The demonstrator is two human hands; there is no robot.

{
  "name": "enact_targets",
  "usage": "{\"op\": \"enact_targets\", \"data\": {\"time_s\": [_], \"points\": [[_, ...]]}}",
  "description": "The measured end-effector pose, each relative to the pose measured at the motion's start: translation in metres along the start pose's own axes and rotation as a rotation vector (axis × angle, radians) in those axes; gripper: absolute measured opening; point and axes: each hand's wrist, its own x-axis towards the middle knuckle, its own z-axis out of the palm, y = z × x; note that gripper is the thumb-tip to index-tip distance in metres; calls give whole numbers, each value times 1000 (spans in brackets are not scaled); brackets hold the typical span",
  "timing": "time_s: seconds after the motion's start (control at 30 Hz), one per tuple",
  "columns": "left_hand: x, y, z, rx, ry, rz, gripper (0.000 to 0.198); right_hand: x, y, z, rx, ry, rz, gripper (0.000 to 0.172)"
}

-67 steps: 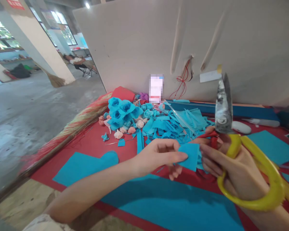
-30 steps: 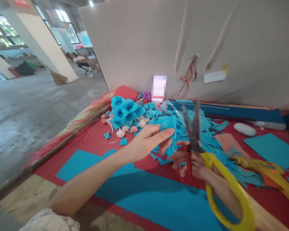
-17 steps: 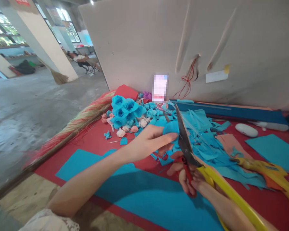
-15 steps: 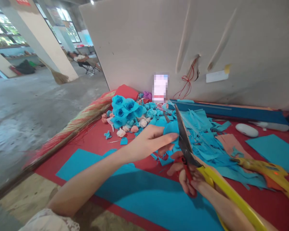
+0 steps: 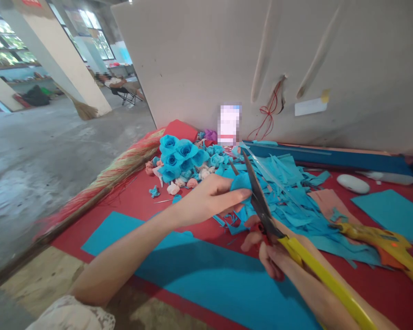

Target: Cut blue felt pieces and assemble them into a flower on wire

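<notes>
Between the thumb and fingers of my left hand [image 5: 215, 198] is a small folded piece of blue crepe paper [image 5: 241, 182]. My right hand [image 5: 266, 250] grips a pair of scissors [image 5: 259, 197] with dark blades and a red handle; a long yellow bar runs back from them over my forearm. The blades are parted around the paper's right side, pointing up and away; whether they touch it I cannot tell. Below both hands lies a large blue paper sheet [image 5: 206, 275]. Beyond them are blue paper scraps [image 5: 289, 201] in a loose heap.
Blue paper flowers [image 5: 179, 156] and small pink and white ones [image 5: 173, 189] are piled at back left. A yellow glue gun [image 5: 382, 240] lies right, near a white computer mouse [image 5: 353, 183]. A lit phone [image 5: 229, 124] leans on the upright panel [image 5: 199, 59]. Someone reclines in a chair [image 5: 124, 94] far left.
Both hands have shifted slightly left, with the paper and scissors. The blades remain apart around the paper.
</notes>
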Motion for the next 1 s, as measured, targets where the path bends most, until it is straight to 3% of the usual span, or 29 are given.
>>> {"op": "enact_targets", "data": {"time_s": [0.27, 0.53, 0.73, 1.0], "points": [[1, 2, 3, -63, -9, -43, 41, -2, -6, 3, 11, 13, 40, 33], [1, 4, 5, -65, -13, 3, 41, -4, -10, 3, 31, 24, 51, 43], [1, 1, 4, -101, -10, 6, 40, -8, -11, 2, 94, -45, 80, 40], [2, 0, 3, -232, -10, 40, 43, -12, -26, 6, 70, 34, 91, 33]]}}
